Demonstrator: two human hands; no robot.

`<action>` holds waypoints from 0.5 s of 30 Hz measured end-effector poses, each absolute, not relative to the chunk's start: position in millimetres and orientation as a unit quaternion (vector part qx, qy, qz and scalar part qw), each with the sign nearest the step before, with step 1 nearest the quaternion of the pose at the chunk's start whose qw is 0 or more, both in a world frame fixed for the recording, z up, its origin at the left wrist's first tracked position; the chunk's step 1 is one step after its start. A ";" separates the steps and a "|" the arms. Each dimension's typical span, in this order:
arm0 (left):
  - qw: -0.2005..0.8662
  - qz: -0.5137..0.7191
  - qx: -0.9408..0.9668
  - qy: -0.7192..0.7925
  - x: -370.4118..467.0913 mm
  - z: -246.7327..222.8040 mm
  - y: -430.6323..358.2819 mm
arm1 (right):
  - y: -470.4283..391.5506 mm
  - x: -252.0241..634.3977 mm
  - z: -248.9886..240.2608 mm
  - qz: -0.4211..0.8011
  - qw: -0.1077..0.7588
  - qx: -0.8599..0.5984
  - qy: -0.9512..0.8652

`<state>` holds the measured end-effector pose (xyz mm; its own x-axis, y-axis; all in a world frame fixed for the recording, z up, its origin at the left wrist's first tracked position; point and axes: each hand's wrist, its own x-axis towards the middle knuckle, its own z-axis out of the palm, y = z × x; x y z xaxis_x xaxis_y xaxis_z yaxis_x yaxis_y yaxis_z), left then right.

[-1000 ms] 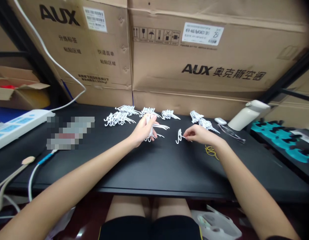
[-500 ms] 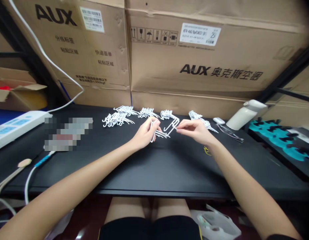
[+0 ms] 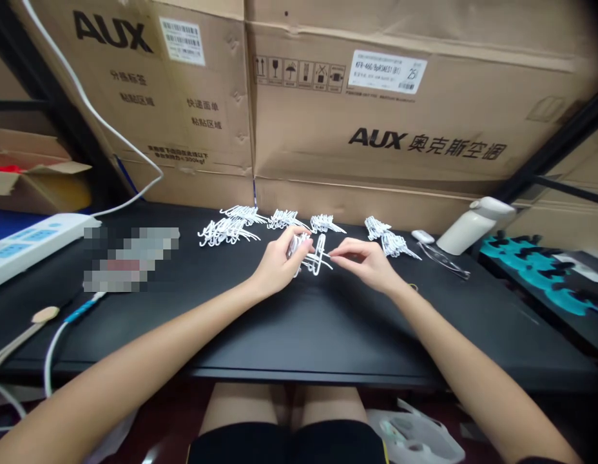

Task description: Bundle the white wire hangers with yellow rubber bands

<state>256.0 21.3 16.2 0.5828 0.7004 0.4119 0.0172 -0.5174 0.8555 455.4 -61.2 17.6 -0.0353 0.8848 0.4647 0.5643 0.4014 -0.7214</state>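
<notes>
My left hand (image 3: 276,263) is closed around a bundle of white wire hooks (image 3: 309,259), whose prongs stick out to the right. Fingertips of my right hand (image 3: 369,263) pinch the thin end of one more white hook (image 3: 321,248), which stands up against the prongs of the bundle. Both hands are a little above the black desk. Behind them lie heaps of similar hooks: one pile (image 3: 226,231) at the left, another (image 3: 283,219) beside it, a third (image 3: 325,223) in the middle. More hooks (image 3: 394,245) are beyond my right hand.
Large cardboard boxes (image 3: 376,148) wall off the back of the desk (image 3: 299,335). At right are a pale bottle (image 3: 468,229), eyeglasses (image 3: 444,259), a small white case (image 3: 422,236) and teal-and-black items (image 3: 535,270). A power strip (image 3: 42,248) and cables lie left.
My right hand has moved slightly left, bringing its hook from a slanted position against the bundle. My left hand has stayed nearly in place, still holding the bundle.
</notes>
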 end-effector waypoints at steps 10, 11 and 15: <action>0.495 0.402 0.728 0.251 261.5 8.6 26.8 | -57.8 438.6 3.7 0.119 0.526 -0.498 -0.679; 0.496 0.394 0.731 0.252 261.8 7.5 26.8 | -58.2 436.4 3.1 0.122 0.527 -0.495 -0.680; 0.527 0.364 0.727 0.247 262.5 5.0 27.0 | -58.8 430.6 0.0 0.164 0.527 -0.489 -0.676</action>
